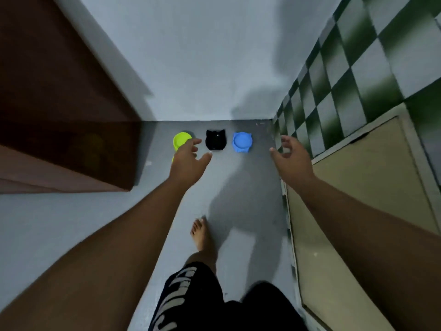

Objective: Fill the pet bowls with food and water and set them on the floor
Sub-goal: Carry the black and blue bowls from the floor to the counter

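Observation:
Three pet bowls stand in a row on the grey floor against the far wall: a lime-green bowl (180, 139) on the left, a black cat-shaped bowl (215, 139) in the middle and a blue bowl (242, 142) on the right. What they contain I cannot tell. My left hand (188, 161) reaches forward with relaxed fingers, holding nothing and covering part of the green bowl from this angle. Out to the right of the blue bowl, my right hand (292, 158) is empty, its fingers loosely spread.
A dark brown cabinet or door (64, 120) fills the left side. On the right are a green-and-white checkered tile wall (358, 68) and a beige panel (353, 192). My bare foot (202, 235) stands on the grey floor (250, 187) behind the bowls.

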{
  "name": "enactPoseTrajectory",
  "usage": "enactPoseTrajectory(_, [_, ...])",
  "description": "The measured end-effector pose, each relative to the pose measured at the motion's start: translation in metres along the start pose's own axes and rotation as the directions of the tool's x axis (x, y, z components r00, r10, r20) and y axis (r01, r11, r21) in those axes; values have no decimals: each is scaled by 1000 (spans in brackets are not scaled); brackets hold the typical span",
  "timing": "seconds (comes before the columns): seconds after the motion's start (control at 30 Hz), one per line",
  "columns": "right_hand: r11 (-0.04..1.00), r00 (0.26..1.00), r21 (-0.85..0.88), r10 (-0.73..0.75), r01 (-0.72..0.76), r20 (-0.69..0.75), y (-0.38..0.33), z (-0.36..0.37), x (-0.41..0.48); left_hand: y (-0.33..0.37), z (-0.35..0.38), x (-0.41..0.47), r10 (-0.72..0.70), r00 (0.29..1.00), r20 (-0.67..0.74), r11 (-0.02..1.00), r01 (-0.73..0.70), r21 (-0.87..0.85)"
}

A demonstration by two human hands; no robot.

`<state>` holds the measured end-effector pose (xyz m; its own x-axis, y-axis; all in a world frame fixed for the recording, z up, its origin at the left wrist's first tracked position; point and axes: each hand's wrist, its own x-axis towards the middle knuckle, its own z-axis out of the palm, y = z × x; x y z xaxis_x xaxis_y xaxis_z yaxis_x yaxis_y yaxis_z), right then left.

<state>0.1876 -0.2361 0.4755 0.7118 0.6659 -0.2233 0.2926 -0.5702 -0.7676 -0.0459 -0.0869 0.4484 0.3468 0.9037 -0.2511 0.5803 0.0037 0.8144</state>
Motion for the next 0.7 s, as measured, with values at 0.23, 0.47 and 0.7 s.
enactPoseTrajectory(0.23, [980,980,20,200,-200,27,28,63,124,-36,54,133,-135,989,67,990,137,-20])
enactPoseTrajectory(0.47, [932,933,68,350,-356,82,150,167,258,-148,165,248,-226,974,33,974,227,-30])
enactPoseTrajectory(0.7, [926,923,7,375,-377,91,285,257,356,-267,260,352,-242,969,-44,970,240,-40])
